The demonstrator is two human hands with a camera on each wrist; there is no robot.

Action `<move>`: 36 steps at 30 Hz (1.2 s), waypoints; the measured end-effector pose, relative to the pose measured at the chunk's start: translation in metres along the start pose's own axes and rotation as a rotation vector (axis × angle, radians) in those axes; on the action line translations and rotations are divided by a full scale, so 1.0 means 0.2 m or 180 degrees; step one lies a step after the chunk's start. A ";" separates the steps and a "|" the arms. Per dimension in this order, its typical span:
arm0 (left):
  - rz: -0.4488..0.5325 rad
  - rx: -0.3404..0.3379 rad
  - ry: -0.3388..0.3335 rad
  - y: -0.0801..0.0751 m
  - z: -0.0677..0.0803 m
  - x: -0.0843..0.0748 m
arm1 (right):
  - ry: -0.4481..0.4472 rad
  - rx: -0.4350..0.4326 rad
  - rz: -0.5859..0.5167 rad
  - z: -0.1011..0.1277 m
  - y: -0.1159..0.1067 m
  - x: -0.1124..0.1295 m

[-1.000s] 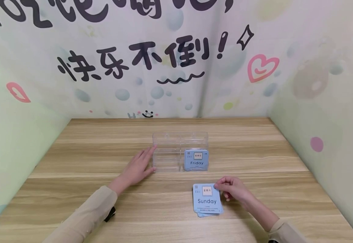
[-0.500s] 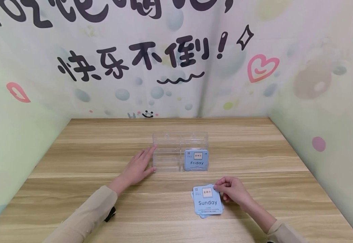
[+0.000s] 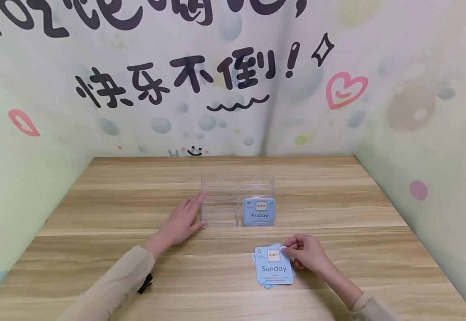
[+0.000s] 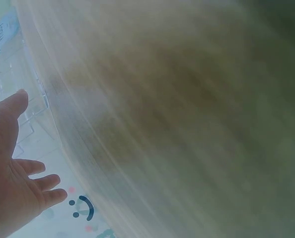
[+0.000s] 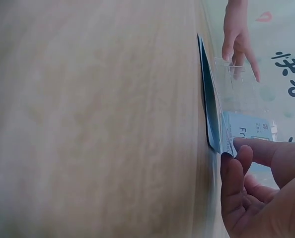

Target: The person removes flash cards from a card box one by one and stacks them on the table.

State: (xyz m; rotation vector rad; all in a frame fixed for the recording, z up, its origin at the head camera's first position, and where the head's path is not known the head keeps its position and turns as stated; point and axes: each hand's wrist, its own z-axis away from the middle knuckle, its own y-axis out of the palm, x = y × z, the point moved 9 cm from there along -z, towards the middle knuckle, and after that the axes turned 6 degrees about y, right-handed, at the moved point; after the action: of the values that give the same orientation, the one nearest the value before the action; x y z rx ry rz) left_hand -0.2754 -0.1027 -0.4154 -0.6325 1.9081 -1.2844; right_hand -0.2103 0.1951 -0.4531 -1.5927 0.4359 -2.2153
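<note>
A clear plastic card holder [image 3: 220,211] with several compartments stands upright on the table. Blue cards fill its lower right pocket, the front one a "Friday" card [image 3: 259,212]. My left hand [image 3: 179,221] rests against the holder's left side with fingers extended; the left wrist view shows the same hand [image 4: 13,163] spread beside the clear plastic. In front of the holder lies a blue "Sunday" card [image 3: 274,267] over at least one other blue card, whose edges poke out underneath. My right hand [image 3: 308,254] pinches the Sunday card's upper right corner between thumb and finger, lifting it slightly in the right wrist view.
The wood-grain table [image 3: 116,196] ends at a printed cloth backdrop [image 3: 152,138] with black lettering. Pale cloth walls [image 3: 425,147] close in both sides. A small black object [image 3: 146,283] shows beside the left sleeve.
My right hand has drawn the Sunday card slightly toward the person and straightened it, so the card beneath now shows at its top and left. My left hand stays at the holder.
</note>
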 end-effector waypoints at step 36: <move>-0.0003 -0.0026 0.0036 0.00 0.00 0.00 | -0.0123 0.0086 0.0329 0.01 -0.01 0.03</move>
State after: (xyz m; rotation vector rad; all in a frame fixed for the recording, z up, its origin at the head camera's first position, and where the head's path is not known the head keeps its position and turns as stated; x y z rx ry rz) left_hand -0.2749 -0.1026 -0.4157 -0.6319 1.9233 -1.2839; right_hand -0.2100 0.1944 -0.4457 -1.5604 0.4647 -2.1017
